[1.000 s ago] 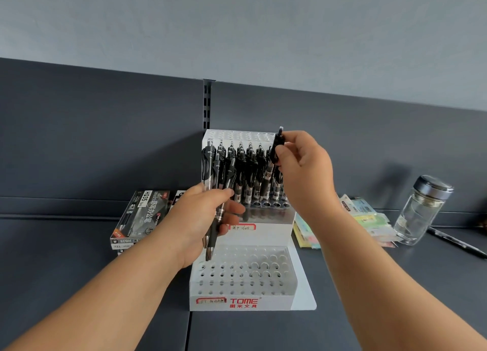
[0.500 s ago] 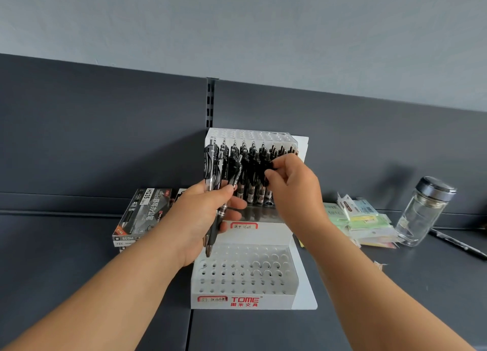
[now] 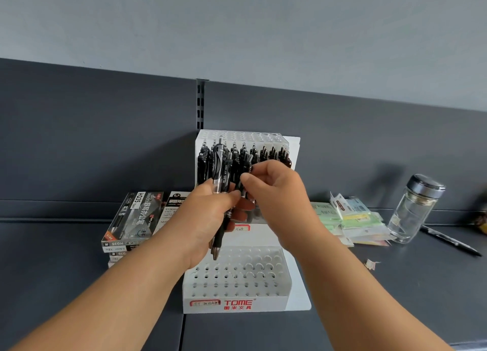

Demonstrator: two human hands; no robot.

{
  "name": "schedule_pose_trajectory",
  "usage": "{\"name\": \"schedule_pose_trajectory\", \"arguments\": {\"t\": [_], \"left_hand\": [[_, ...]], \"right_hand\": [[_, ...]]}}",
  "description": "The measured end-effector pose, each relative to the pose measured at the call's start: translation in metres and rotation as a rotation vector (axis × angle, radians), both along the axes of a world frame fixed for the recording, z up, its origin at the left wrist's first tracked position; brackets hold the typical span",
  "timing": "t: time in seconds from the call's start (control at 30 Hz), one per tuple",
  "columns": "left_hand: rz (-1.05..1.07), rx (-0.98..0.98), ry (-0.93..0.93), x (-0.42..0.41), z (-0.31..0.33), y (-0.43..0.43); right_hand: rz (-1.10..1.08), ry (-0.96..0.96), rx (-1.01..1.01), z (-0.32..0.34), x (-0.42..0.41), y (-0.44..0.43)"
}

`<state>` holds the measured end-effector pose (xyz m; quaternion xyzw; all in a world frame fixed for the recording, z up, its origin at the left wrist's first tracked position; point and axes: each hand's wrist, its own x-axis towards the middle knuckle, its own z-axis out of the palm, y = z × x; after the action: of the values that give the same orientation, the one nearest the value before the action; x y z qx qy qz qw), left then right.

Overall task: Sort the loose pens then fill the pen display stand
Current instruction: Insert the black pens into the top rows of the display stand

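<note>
Your right hand [image 3: 274, 192] dropped from the stand's top row back to the bundle, so that pen's seated. Now it's pinching another from the pens [image 3: 221, 192] your left hand [image 3: 208, 219] grips, frame center, above the display stand [image 3: 237, 284].

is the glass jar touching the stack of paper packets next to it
Cannot tell. In the head view the glass jar stands right beside the stack of paper packets, its base overlapping their edge, so neither a gap nor contact shows.
</note>
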<state>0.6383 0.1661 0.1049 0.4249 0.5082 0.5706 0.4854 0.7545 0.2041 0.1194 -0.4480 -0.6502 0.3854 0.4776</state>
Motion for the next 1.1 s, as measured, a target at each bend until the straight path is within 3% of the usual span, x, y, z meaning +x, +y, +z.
{"name": "schedule_pose_trajectory", "arguments": {"t": [0.1, 0.23, 0.37, 0.5, 0.9, 1.1], "left_hand": [[-0.018, 0.0, -0.003, 0.002, 0.001, 0.002], [-0.051, -0.01, -0.035, -0.001, 0.0, 0.005], [-0.018, -0.022, -0.021, -0.004, -0.005, 0.009], [-0.014, -0.024, -0.022, -0.004, -0.006, 0.01], [0.035, -0.031, -0.044, -0.007, -0.007, 0.014], [-0.02, -0.023, 0.024, -0.004, -0.007, 0.015]], "right_hand": [[0.057, 0.154, -0.156, 0.001, 0.005, 0.003], [0.001, 0.208, -0.049, 0.017, 0.025, 0.012], [-0.146, 0.083, 0.193, 0.028, 0.041, 0.023], [-0.179, -0.016, 0.276, 0.023, 0.037, 0.028], [-0.158, -0.238, 0.233, -0.013, 0.025, 0.035], [-0.202, -0.262, 0.216, -0.013, 0.028, 0.033]]}}
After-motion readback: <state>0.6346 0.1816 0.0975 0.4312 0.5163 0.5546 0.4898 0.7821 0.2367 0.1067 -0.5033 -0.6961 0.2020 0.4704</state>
